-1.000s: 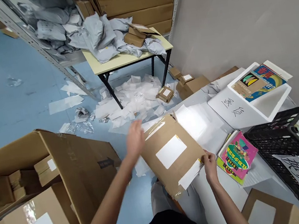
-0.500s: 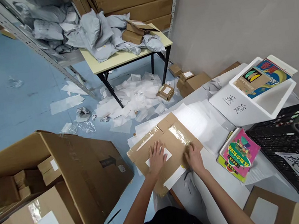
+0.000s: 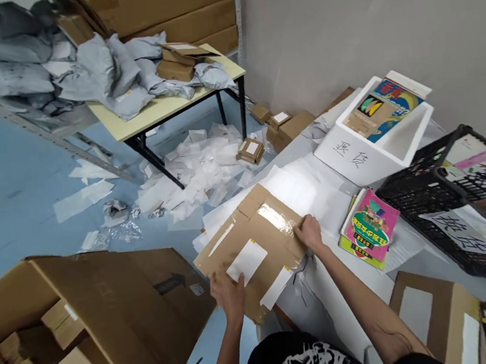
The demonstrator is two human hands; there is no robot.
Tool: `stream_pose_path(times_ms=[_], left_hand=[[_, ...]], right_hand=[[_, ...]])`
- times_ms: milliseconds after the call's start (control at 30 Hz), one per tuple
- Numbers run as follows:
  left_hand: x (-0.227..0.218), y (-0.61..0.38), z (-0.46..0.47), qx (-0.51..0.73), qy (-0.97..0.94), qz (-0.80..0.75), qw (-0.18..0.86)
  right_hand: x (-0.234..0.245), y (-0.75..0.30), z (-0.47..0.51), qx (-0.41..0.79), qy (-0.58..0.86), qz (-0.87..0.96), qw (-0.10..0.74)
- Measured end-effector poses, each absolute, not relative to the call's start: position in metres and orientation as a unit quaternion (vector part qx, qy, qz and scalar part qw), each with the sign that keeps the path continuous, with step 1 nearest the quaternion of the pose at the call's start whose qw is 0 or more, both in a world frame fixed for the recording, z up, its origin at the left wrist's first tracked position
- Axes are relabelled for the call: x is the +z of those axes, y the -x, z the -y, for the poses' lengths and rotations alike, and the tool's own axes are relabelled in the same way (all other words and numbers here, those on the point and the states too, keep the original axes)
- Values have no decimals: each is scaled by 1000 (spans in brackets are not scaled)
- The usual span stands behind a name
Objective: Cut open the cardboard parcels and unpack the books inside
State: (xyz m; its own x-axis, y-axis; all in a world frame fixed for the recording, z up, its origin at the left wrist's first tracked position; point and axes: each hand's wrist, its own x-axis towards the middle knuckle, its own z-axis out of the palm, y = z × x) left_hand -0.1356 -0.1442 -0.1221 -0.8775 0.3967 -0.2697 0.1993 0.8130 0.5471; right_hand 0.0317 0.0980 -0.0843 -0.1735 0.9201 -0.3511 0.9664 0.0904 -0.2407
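Observation:
A flattened brown cardboard mailer [image 3: 252, 247] lies on white paper sheets [image 3: 302, 188], with a white label [image 3: 247, 262] on its face and shiny clear tape [image 3: 274, 216] across it. A white strip [image 3: 276, 287] runs along its near edge. My left hand [image 3: 228, 295] grips the mailer's near left edge, its fingers partly hidden behind the edge. My right hand [image 3: 309, 234] sits on the right edge, with its fingers on the cardboard next to the tape.
A large open carton [image 3: 106, 303] fills the lower left. To the right are picture books [image 3: 370, 225], a white foam box [image 3: 356, 154] and a black plastic crate [image 3: 438, 221]. White packing scraps [image 3: 189, 183] litter the blue floor beneath a table piled with grey mailing bags [image 3: 121, 84].
My left hand has moved off the label to the mailer's near left edge. My right hand stays near the right edge. The whole view has swung, shifting the scene left.

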Motion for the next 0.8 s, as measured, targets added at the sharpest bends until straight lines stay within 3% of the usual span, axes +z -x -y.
stream_pose_path(times_ms=[133,333,600,800], left_hand=[[-128,139,141,265,-96,-942,180],[-120,141,119,307,-247,-899,192],[-130,161,157,270,-37,-932,239],[-86,178,185,381,-41,-917,114]], right_hand=[[-80,-43,-90,-230,-652,-722,28],[-91,-66,-73,-303,-681,-667,6],[-104,-75,-50,-393,-658,-642,-19],[-96,-59,-21,-443,-622,-639,-92]])
